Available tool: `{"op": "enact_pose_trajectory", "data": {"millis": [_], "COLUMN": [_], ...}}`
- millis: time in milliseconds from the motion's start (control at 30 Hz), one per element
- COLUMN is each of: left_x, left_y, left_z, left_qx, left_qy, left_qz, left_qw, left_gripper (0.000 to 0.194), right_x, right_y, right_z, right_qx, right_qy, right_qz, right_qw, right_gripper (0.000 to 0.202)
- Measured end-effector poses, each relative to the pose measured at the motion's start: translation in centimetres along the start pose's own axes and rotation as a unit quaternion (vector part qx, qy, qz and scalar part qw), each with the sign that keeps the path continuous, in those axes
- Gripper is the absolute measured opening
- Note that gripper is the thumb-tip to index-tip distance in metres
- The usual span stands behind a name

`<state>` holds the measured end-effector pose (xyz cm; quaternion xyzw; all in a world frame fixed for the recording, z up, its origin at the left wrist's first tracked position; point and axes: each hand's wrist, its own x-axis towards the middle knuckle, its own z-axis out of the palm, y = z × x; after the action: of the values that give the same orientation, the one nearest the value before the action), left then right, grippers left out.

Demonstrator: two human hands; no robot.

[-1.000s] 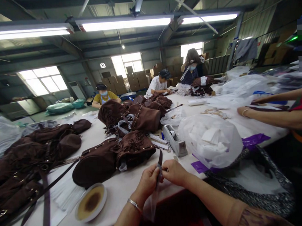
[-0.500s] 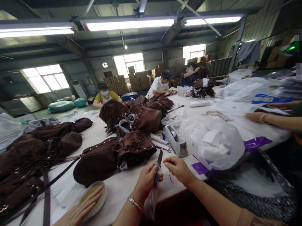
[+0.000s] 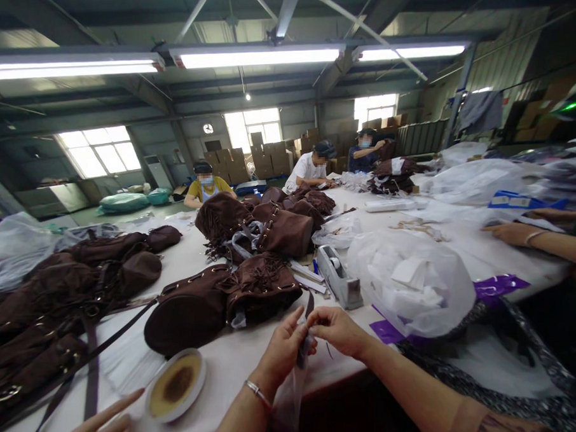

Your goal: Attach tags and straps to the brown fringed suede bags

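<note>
Near the table's front edge, my left hand (image 3: 287,346) grips a dark brown strap (image 3: 309,302) with a piece of clear plastic (image 3: 289,394) hanging below it. My right hand (image 3: 335,328) meets the strap from the right, its thumb and index finger pinched at my left fingertips. Whatever is between those right fingers is too small to make out. Just beyond my hands lie brown drawstring bags (image 3: 260,287). A grey tape dispenser (image 3: 338,277) stands behind my right hand.
Another person's hand (image 3: 101,431) is at the lower left, beside a round dish (image 3: 176,385). More brown bags (image 3: 43,284) cover the left side. A stuffed clear plastic bag (image 3: 410,284) sits right. Across the table (image 3: 374,228) are several people; another person's hands (image 3: 513,233) are at right.
My right hand has moved left to meet my left hand at the strap. The other person's hand at lower left has come off the round dish, leaving its dark centre exposed. The view has shifted slightly.
</note>
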<state>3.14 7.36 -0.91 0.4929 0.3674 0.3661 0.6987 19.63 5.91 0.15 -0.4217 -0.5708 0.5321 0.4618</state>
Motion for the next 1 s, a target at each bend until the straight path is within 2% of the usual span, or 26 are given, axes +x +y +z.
{"op": "enact_pose_trajectory", "data": {"millis": [100, 233, 333, 500, 567, 633, 733, 800, 867, 1000], "left_x": [0.0, 0.1, 0.2, 0.1, 0.0, -0.1, -0.1, -0.1, -0.1, -0.6], "left_y": [-0.1, -0.2, -0.3, -0.2, 0.0, 0.3, 0.7, 0.9, 1.0, 1.3], "left_z": [-0.2, -0.1, 0.3, 0.3, 0.1, 0.0, 0.3, 0.6, 0.8, 0.4], "left_qx": [-0.008, -0.001, -0.001, -0.004, 0.037, 0.085, 0.127, 0.135, 0.126, 0.085], "left_qy": [-0.011, 0.002, 0.022, 0.026, 0.027, 0.027, 0.008, -0.001, 0.007, 0.020], "left_qz": [0.015, 0.041, 0.052, 0.041, 0.023, 0.013, 0.040, 0.064, 0.064, 0.014], "left_qw": [1.000, 0.999, 0.998, 0.999, 0.999, 0.996, 0.991, 0.989, 0.990, 0.996], "left_gripper": [0.111, 0.110, 0.111, 0.107, 0.098, 0.086, 0.062, 0.051, 0.048, 0.056], "right_x": [-0.3, -0.5, -0.5, -0.4, -0.3, -0.3, -0.1, 0.0, 0.1, 0.0], "right_y": [-0.6, -1.2, -1.5, -1.1, -1.0, -0.9, -1.1, -1.4, -1.6, -1.3], "right_z": [0.2, 0.5, 0.8, 0.4, -0.2, -0.9, -2.0, -2.5, -2.6, -1.9], "right_qx": [-0.091, -0.215, -0.224, -0.240, -0.299, -0.379, -0.487, -0.514, -0.482, -0.287], "right_qy": [0.038, 0.079, 0.086, 0.050, 0.027, 0.000, -0.043, -0.062, -0.052, -0.020], "right_qz": [-0.017, -0.072, -0.074, -0.076, -0.095, -0.104, -0.106, -0.109, -0.106, -0.057], "right_qw": [0.995, 0.971, 0.968, 0.966, 0.949, 0.920, 0.866, 0.849, 0.868, 0.956], "right_gripper": [0.004, 0.010, 0.013, 0.016, 0.016, 0.013, 0.010, 0.010, 0.011, 0.015]}}
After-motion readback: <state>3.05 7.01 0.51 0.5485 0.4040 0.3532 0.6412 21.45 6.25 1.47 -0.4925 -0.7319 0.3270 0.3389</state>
